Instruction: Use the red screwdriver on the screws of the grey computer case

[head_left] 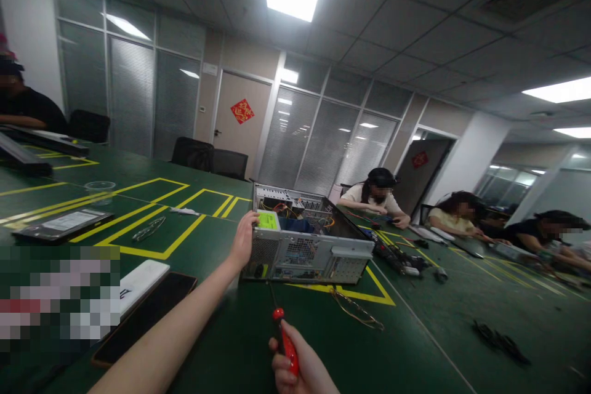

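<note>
The left forearm (184, 323) runs diagonally from the bottom edge up to the right, nearly straight at the wrist. The left hand (243, 241) is set against the near left corner of the open computer case (318, 258), its fingers bent over the top edge beside a yellow-green label (268, 220). Whether this grip clasps the metal or only rests on it, I cannot tell.

The right hand (300, 354) comes in from the bottom edge, lower and nearer than the left. Its grip is closed around the red and black handle of a screwdriver (289, 345): the thumb lies along the handle and the other fingers curl around its left side. The shaft points forward and slightly left, toward the bottom of the case's near panel; whether the tip touches is too small to tell.

The case stands on the green tabletop (221, 335), ahead of both hands, its vented panel facing the wearer and its inside wiring exposed. Loose wires (355, 309) lie just in front of its right half. Left of the left forearm are a dark phone-like slab (150, 314) and, farther off, 1 hard drive (64, 223).
</note>
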### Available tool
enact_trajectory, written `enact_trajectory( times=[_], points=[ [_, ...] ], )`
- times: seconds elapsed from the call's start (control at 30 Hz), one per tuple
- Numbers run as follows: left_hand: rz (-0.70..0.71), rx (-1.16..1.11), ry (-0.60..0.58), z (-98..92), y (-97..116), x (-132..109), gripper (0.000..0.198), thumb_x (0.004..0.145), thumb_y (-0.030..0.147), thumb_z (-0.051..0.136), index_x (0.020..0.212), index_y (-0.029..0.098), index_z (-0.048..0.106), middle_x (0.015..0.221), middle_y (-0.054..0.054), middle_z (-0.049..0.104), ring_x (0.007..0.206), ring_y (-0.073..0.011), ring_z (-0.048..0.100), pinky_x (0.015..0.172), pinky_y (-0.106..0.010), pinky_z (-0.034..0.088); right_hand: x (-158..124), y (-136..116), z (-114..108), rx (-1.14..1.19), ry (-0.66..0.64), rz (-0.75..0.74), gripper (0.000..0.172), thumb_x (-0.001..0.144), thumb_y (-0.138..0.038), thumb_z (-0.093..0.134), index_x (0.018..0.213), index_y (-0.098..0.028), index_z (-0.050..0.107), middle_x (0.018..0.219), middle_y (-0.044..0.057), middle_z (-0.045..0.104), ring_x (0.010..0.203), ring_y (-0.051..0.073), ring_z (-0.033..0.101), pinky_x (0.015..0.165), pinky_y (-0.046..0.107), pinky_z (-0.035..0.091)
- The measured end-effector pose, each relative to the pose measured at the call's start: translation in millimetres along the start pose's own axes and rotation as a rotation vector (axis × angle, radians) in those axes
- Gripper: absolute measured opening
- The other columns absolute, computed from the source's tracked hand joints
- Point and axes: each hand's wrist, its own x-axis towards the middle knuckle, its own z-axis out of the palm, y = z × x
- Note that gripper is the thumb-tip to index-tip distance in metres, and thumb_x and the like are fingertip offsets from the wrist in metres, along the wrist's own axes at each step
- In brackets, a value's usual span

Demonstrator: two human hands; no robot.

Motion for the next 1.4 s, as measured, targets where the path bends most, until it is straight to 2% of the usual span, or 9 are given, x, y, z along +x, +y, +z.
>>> enact_trajectory(
  times=[0.23, 0.37, 0.53, 0.73, 0.83, 1.07, 1.2, 1.3, 1.4],
  points=[
    [0.009, 0.01, -0.001, -0.7, 0, 0, 0.052, 0.102, 0.057, 0.022, 0.1, 0.022, 0.061, 0.123, -0.01, 0.067, 0.129, -0.0234, 0.057, 0.115, -0.045, 0.042, 1, 3, 2, 0.069, 0.03, 0.04, 0.053, 0.106, -0.044, 0.038, 0.076, -0.008, 0.063, 0.058, 0.005, 0.059, 0.046, 0.008, 0.056, 0.044, 0.014, 0.046],
    [-0.002, 0.025, -0.008, -0.6, 0, 0, 0.052, 0.102, 0.056, 0.022, 0.099, 0.022, 0.061, 0.124, -0.011, 0.067, 0.129, -0.0236, 0.057, 0.115, -0.045, 0.042, 5, -1, -5, 0.104, -0.035, 0.065, 0.048, 0.107, -0.037, 0.038, 0.083, -0.007, 0.066, 0.061, 0.004, 0.059, 0.04, 0.004, 0.046, 0.037, 0.009, 0.033],
    [-0.003, 0.023, -0.004, -0.5, 1, 0, 0.052, 0.103, 0.055, 0.022, 0.099, 0.022, 0.061, 0.124, -0.011, 0.067, 0.129, -0.0236, 0.057, 0.115, -0.045, 0.043, 8, -5, -10, 0.139, -0.078, 0.101, 0.043, 0.102, -0.039, 0.052, 0.07, -0.012, 0.06, 0.049, -0.007, 0.041, 0.034, -0.001, 0.03, 0.033, 0.007, 0.02],
    [0.003, 0.014, -0.001, -0.7, 2, 0, 0.051, 0.103, 0.055, 0.022, 0.098, 0.022, 0.062, 0.124, -0.01, 0.067, 0.128, -0.0237, 0.058, 0.114, -0.045, 0.043, -1, -4, 0, 0.121, 0.018, 0.096, 0.048, 0.105, -0.047, 0.042, 0.085, -0.008, 0.064, 0.056, 0.003, 0.06, 0.044, 0.007, 0.056, 0.04, 0.012, 0.042],
    [-0.003, 0.01, -0.003, -0.6, 2, 0, 0.052, 0.103, 0.056, 0.023, 0.098, 0.022, 0.062, 0.124, -0.011, 0.067, 0.128, -0.024, 0.057, 0.115, -0.046, 0.043, 2, -2, -1, 0.059, -0.007, 0.094, 0.051, 0.106, -0.047, 0.037, 0.09, -0.006, 0.065, 0.064, 0.008, 0.067, 0.049, 0.012, 0.063, 0.04, 0.015, 0.044],
    [0.001, 0.0, 0.009, 0.5, 0, 0, 0.053, 0.102, 0.058, 0.023, 0.098, 0.023, 0.062, 0.121, -0.011, 0.068, 0.129, -0.0243, 0.057, 0.116, -0.046, 0.041, 12, -3, -12, -0.067, -0.098, 0.061, 0.034, 0.096, -0.034, 0.063, 0.07, -0.013, 0.059, 0.053, -0.004, 0.051, 0.036, 0.0, 0.035, 0.035, 0.007, 0.015],
    [-0.003, 0.009, 0.013, 0.8, -2, 0, 0.053, 0.102, 0.058, 0.022, 0.097, 0.023, 0.062, 0.122, -0.011, 0.067, 0.13, -0.0245, 0.056, 0.117, -0.047, 0.041, 7, -6, -12, -0.116, -0.059, 0.082, 0.028, 0.097, -0.026, 0.061, 0.074, -0.01, 0.061, 0.053, -0.004, 0.05, 0.038, 0.0, 0.04, 0.038, 0.005, 0.028],
    [-0.004, 0.016, 0.004, 0.4, -3, 0, 0.054, 0.102, 0.058, 0.022, 0.099, 0.023, 0.062, 0.123, -0.011, 0.067, 0.13, -0.024, 0.056, 0.117, -0.047, 0.041, 8, -5, -10, -0.076, -0.046, 0.069, 0.033, 0.1, -0.033, 0.056, 0.077, -0.01, 0.062, 0.058, 0.0, 0.058, 0.045, 0.005, 0.053, 0.044, 0.01, 0.042],
    [-0.006, 0.017, -0.006, -0.3, -2, 0, 0.054, 0.102, 0.058, 0.021, 0.099, 0.023, 0.062, 0.124, -0.011, 0.066, 0.13, -0.0235, 0.056, 0.116, -0.046, 0.041, 12, -1, -8, -0.087, -0.059, 0.099, 0.038, 0.102, -0.04, 0.048, 0.084, -0.011, 0.065, 0.061, 0.003, 0.062, 0.049, 0.01, 0.058, 0.043, 0.014, 0.044]
  ],
)
